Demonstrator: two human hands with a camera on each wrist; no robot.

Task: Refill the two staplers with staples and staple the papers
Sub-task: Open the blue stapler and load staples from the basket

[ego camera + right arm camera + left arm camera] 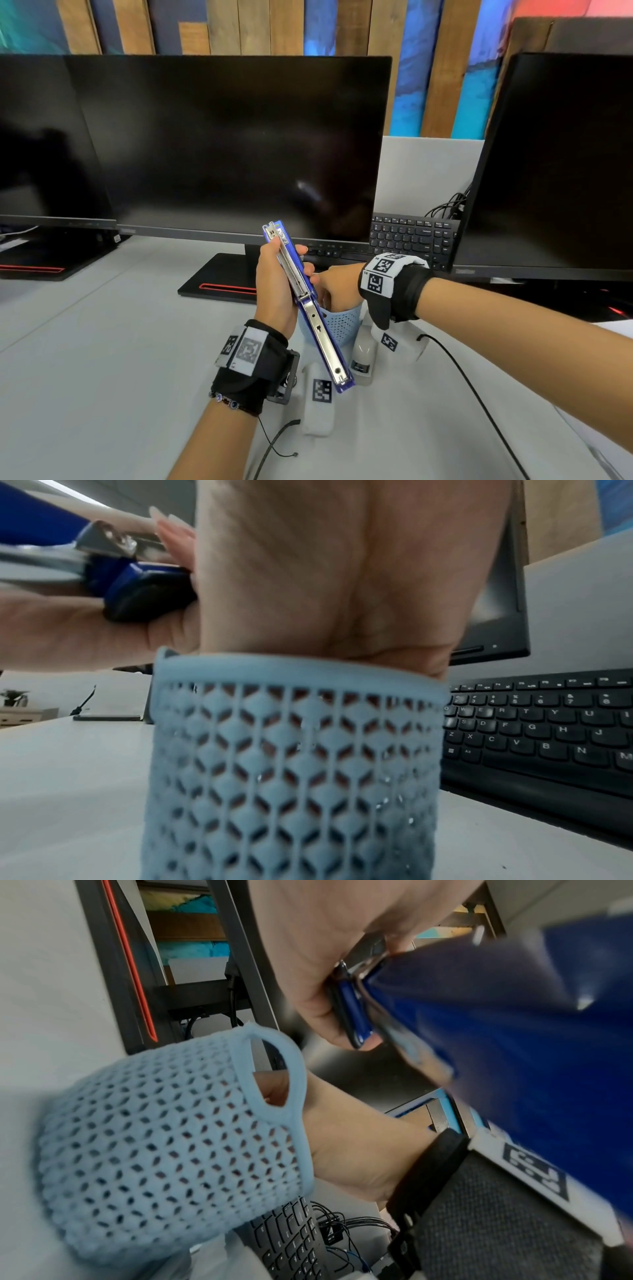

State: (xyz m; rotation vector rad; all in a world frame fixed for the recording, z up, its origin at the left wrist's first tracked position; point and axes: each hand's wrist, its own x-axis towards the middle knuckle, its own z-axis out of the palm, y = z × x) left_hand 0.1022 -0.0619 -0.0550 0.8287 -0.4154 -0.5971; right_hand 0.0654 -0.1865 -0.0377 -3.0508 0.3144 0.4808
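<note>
Above the desk (102,342), in front of the middle monitor (219,144), the left hand (274,284) holds the blue stapler (310,308) swung fully open, its metal staple channel facing up. The fingers and thumb wrap round the upper half of the stapler; the lower half hangs free and slants down toward the desk's near edge, above the basket (339,325).

The light-blue mesh basket stands upright on the desk just in front of the monitor's stand (219,277). The right hand (337,284) reaches down into it from above, its fingers inside past the rim. Through the mesh they show only as dark shapes, so I cannot tell whether they are curled round anything.

A second, pale stapler (363,356) lies on the desk just right of the basket. A black keyboard (411,236) sits toward the desk's far right, partly under another monitor (555,161). A black cable (479,394) trails across the desk to the near edge.
</note>
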